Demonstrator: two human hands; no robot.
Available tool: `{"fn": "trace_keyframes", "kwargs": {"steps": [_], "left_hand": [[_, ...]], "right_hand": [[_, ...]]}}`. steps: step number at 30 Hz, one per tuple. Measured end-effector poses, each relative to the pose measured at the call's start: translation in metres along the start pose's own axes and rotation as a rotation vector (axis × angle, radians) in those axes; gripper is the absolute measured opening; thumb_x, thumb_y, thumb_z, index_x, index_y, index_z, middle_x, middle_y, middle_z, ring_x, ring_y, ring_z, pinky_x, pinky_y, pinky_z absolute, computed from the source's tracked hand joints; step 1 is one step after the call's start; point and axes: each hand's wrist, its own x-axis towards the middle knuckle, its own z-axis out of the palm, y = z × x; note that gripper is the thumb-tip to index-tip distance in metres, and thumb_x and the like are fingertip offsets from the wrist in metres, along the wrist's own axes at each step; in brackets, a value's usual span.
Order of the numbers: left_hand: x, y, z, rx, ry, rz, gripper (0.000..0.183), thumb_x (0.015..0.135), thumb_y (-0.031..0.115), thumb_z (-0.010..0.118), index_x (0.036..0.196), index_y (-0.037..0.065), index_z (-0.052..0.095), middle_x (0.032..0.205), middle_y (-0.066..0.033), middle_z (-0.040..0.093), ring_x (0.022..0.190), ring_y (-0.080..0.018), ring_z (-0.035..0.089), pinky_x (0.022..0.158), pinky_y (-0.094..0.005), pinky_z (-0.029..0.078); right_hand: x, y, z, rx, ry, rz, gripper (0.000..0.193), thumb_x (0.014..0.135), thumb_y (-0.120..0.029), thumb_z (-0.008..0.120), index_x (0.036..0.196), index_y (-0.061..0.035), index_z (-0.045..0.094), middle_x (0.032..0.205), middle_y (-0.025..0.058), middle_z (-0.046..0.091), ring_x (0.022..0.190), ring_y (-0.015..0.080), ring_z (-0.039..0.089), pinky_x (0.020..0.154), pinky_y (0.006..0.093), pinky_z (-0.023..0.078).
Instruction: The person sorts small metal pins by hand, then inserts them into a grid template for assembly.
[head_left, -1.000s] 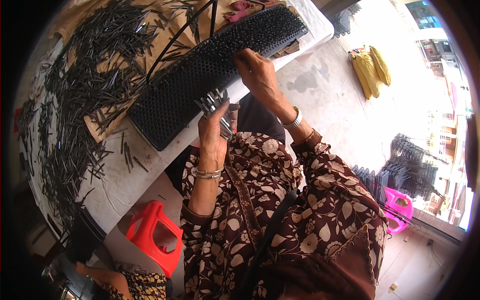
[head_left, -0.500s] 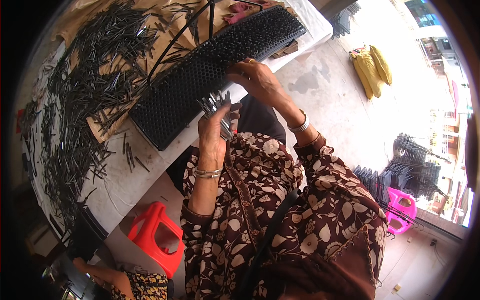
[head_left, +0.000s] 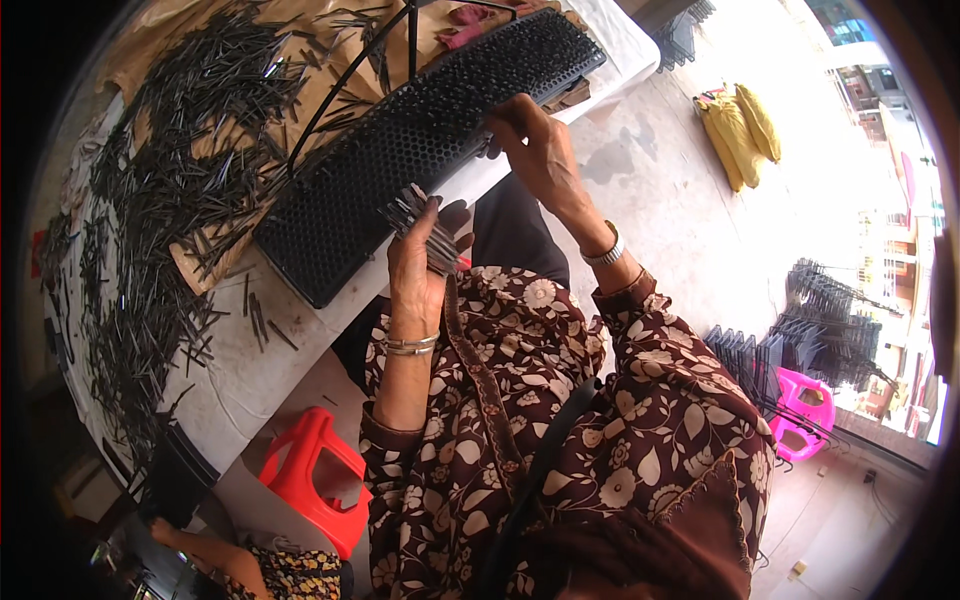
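Note:
A bundle of thin dark strips (head_left: 425, 230) with shiny ends lies in my left hand (head_left: 415, 265), whose thumb and fingers close around it. That hand is beside the near edge of a long black tray (head_left: 330, 215) full of small round or honeycomb holes. Strips stand in the holes over the tray's far right part, while the near left holes show bare. My right hand (head_left: 545, 160) is over the tray's near edge, right of the bundle, with fingers bent together. What its fingertips hold, if anything, is too small and dark to make out.
A large heap of loose dark strips (head_left: 165, 190) covers the table's (head_left: 235, 385) left side, partly on brown paper. A black metal frame (head_left: 350, 75) rises behind the tray. A red stool (head_left: 315, 480), a pink stool (head_left: 800, 415) and yellow sacks (head_left: 735, 135) stand around. Another person's arm (head_left: 205, 550) shows lower left.
My right hand has shifted to the right along the tray, its fingers drawn back from the holes toward the near edge. My left hand has tilted the bundle slightly leftward.

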Motion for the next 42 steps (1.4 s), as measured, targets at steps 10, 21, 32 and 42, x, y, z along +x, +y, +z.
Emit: {"fn": "trace_keyframes", "kwargs": {"steps": [10, 21, 32, 42], "left_hand": [[0.0, -0.003, 0.003, -0.136, -0.011, -0.006, 0.021, 0.091, 0.017, 0.064, 0.108, 0.005, 0.062, 0.101, -0.0119, 0.067, 0.094, -0.0215, 0.065, 0.083, -0.0424, 0.055], [-0.006, -0.002, 0.008, -0.058, 0.067, 0.026, 0.014, 0.089, 0.015, 0.067, 0.101, 0.008, 0.062, 0.087, -0.0089, 0.068, 0.07, -0.0134, 0.061, 0.053, -0.0258, 0.047], [-0.017, 0.005, 0.015, 0.037, 0.061, 0.098, 0.017, 0.089, 0.016, 0.066, 0.103, 0.006, 0.064, 0.086, -0.0073, 0.069, 0.073, -0.015, 0.065, 0.05, -0.0253, 0.045], [-0.019, 0.004, 0.009, 0.223, 0.081, 0.179, 0.027, 0.083, 0.022, 0.071, 0.103, 0.004, 0.067, 0.089, -0.0083, 0.071, 0.066, -0.014, 0.064, 0.049, -0.0245, 0.045]], "right_hand": [[0.005, 0.023, 0.018, -0.144, 0.001, -0.121, 0.008, 0.087, -0.005, 0.058, 0.092, -0.0015, 0.053, 0.078, 0.0185, 0.06, 0.073, 0.0397, 0.061, 0.061, 0.0426, 0.048], [0.004, 0.026, 0.021, -0.457, -0.06, -0.32, 0.015, 0.082, -0.011, 0.064, 0.096, -0.0075, 0.059, 0.091, 0.0153, 0.056, 0.077, 0.0343, 0.06, 0.062, 0.0428, 0.05], [-0.009, -0.017, 0.017, 0.074, -0.55, 0.07, 0.02, 0.087, -0.018, 0.066, 0.098, -0.0016, 0.064, 0.09, 0.0111, 0.064, 0.082, 0.0193, 0.061, 0.071, 0.0313, 0.048], [-0.005, -0.022, 0.015, 0.31, -0.626, 0.322, 0.021, 0.092, -0.016, 0.06, 0.101, 0.0027, 0.062, 0.09, 0.0047, 0.063, 0.082, 0.0099, 0.056, 0.073, 0.0255, 0.046]]}}
